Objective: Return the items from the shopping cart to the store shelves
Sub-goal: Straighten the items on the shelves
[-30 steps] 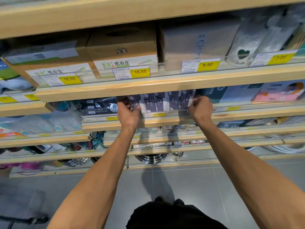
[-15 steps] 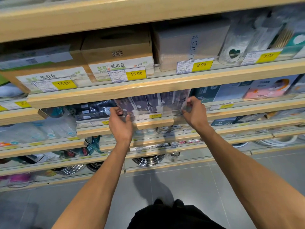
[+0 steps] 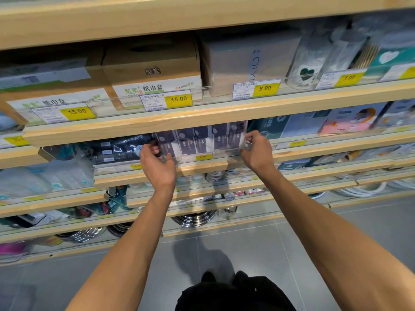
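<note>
A flat clear-wrapped pack of dark items (image 3: 199, 140) stands at the front of the second wooden shelf (image 3: 202, 168), just under the shelf above. My left hand (image 3: 158, 163) grips the pack's lower left corner. My right hand (image 3: 256, 151) pinches its right edge. Both arms reach up and forward to it. A yellow price tag (image 3: 203, 156) sits on the shelf lip right below the pack.
Tissue boxes (image 3: 155, 72) and a grey box (image 3: 249, 61) fill the shelf above, with yellow price tags. Dark packets (image 3: 116, 149) lie left of the pack, coloured boxes (image 3: 336, 122) to its right. Lower shelves hold tape rolls and metal pans (image 3: 195, 217). Grey tiled floor lies below.
Both hands and the pack have shifted slightly down and outward from the shelf; my left hand moved from the pack's upper left to its lower left corner. The view tilted a little.
</note>
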Action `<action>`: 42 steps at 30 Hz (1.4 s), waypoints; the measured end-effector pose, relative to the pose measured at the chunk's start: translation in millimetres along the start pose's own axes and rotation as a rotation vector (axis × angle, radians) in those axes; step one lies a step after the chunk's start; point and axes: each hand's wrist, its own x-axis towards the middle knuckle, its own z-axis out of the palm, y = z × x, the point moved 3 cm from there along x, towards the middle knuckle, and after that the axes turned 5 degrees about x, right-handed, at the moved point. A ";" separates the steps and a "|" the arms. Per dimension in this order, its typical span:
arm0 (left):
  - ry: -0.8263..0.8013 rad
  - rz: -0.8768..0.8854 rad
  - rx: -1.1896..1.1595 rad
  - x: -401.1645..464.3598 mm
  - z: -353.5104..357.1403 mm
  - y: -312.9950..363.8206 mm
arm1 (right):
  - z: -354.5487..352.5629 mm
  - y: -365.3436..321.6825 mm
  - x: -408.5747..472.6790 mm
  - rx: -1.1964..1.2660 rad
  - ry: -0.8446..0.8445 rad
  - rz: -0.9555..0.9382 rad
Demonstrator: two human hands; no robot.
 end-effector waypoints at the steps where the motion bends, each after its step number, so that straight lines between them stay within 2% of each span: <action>1: 0.039 -0.020 -0.064 -6.1 -0.5 -0.1 | -3.7 2.2 -2.7 0.034 0.038 -0.023; 3: 0.119 -0.012 -0.155 -25.7 -1.0 5.1 | -16.7 10.0 -9.5 0.110 0.140 -0.043; 5: 0.104 0.050 -0.179 -55.3 9.0 23.4 | -38.4 26.3 -11.4 0.177 0.262 -0.018; 9: -0.050 0.196 -0.231 -117.8 50.4 73.9 | -80.7 75.2 -2.6 0.246 0.428 0.032; 11: -0.194 0.240 -0.224 -143.5 84.6 102.3 | -109.7 106.7 10.9 0.250 0.458 0.078; 13: -0.381 0.258 -0.197 -162.5 116.6 128.7 | -132.2 128.8 23.4 0.241 0.424 0.127; 15: -0.447 0.224 -0.126 -177.1 144.6 156.6 | -152.8 142.8 35.9 0.207 0.331 0.127; 20: -0.336 -0.162 -0.063 -158.7 186.6 191.2 | -179.5 153.8 66.9 0.050 0.004 0.036; 24: -0.330 -0.311 -0.065 -140.7 182.1 206.2 | -187.1 151.3 79.6 0.044 -0.147 0.039; 27: -0.327 -0.400 -0.020 -135.3 180.1 211.7 | -191.6 153.2 85.9 0.030 -0.196 0.065; 32: -0.347 -0.400 0.042 -134.7 185.7 210.7 | -193.5 154.3 91.0 0.091 -0.203 0.144; 37: -0.388 -0.397 0.001 -134.7 185.9 214.4 | -199.5 157.6 97.5 0.176 -0.208 0.202; 42: -0.316 -0.212 0.161 -144.3 180.7 207.2 | -197.5 159.9 95.5 0.261 -0.204 0.212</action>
